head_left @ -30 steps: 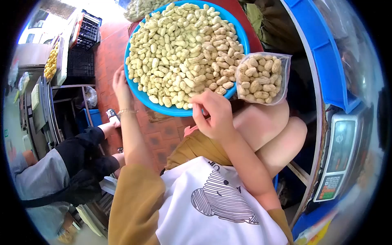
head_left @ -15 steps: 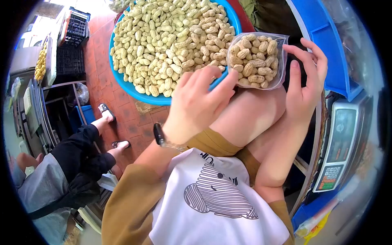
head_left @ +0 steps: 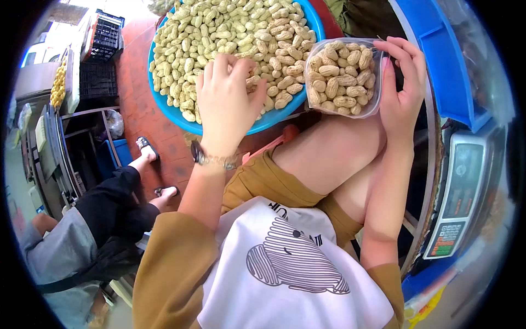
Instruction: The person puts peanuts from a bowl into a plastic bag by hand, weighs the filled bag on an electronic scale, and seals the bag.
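Your white cloth T-shirt (head_left: 230,296): black-striped animal print (head_left: 290,255), mustard-brown sleeves (head_left: 170,263) | your cloth shorts (head_left: 290,178): mustard-brown | your round plastic basin (head_left: 175,117): bright blue | knobbly oblong peanuts (head_left: 175,60): pale yellow to tan | tiled floor (head_left: 137,71): brick-red

Single view from your head, facing forward and steeply down. Near: your shirt (head_left: 296,257) fills bottom centre, left hand (head_left: 227,104) and right hand (head_left: 404,90) close above; top edge crops basin (head_left: 186,125). Wide lens, bent margins, dark corners.

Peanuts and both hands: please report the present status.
Left hand at peanuts in blue basin. Right hand at edge of clear bag. Bag holds peanuts, beside basin. Nothing visibly blocking hands.
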Demonstrator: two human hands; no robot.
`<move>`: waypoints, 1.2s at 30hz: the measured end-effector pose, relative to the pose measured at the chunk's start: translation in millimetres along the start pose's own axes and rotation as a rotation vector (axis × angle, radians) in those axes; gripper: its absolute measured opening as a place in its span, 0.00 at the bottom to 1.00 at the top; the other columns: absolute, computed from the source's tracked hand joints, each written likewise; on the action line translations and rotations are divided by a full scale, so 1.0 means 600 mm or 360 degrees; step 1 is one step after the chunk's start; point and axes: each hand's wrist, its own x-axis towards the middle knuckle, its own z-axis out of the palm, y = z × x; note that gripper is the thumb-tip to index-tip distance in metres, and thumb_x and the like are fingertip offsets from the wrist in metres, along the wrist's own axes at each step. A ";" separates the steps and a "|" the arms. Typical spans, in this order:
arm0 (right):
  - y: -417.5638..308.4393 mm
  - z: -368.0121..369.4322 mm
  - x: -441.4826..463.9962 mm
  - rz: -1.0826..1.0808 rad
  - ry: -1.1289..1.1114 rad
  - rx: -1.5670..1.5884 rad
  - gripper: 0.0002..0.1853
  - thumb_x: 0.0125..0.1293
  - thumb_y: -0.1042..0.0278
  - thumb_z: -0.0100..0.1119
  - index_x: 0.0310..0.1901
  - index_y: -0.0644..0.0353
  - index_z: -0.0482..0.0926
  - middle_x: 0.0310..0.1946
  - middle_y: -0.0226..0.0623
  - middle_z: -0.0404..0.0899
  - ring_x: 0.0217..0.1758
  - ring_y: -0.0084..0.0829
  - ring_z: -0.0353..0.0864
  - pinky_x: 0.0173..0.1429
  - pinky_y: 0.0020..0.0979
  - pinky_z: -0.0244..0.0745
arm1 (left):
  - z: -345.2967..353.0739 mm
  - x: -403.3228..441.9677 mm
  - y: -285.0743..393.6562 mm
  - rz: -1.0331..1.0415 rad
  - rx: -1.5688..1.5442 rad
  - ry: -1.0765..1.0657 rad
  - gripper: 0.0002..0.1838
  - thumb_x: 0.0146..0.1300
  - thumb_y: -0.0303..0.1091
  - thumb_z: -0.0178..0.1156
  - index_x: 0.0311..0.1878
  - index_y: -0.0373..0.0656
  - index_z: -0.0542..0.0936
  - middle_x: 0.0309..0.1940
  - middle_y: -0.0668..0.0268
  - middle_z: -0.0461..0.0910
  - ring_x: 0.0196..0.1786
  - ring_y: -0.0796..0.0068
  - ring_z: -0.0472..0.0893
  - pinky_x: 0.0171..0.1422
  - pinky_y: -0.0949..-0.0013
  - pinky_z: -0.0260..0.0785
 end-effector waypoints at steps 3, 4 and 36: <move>0.004 0.007 -0.010 0.0024 0.0087 0.0045 0.10 0.65 0.75 0.54 0.44 0.58 0.83 0.46 0.38 0.75 0.49 0.36 0.76 0.55 0.33 0.71 | 0.018 0.022 0.004 -0.0028 0.0169 -0.0139 0.13 0.48 0.39 0.67 0.36 0.47 0.80 0.38 0.63 0.74 0.46 0.61 0.74 0.50 0.58 0.64; 0.004 0.007 -0.010 0.0023 0.0112 0.0067 0.09 0.65 0.75 0.55 0.44 0.58 0.83 0.45 0.38 0.74 0.48 0.35 0.76 0.55 0.32 0.71 | 0.021 0.029 0.009 -0.0068 0.0206 -0.0207 0.13 0.47 0.39 0.67 0.36 0.47 0.80 0.38 0.63 0.74 0.46 0.61 0.74 0.51 0.59 0.64; -0.028 0.008 -0.023 0.0030 0.0266 0.0228 0.07 0.63 0.80 0.54 0.37 0.60 0.83 0.38 0.36 0.74 0.38 0.31 0.77 0.43 0.28 0.72 | -0.078 0.022 0.056 -0.0216 -0.2887 -0.0076 0.14 0.68 0.28 0.60 0.53 0.33 0.75 0.45 0.59 0.80 0.47 0.74 0.78 0.54 0.72 0.69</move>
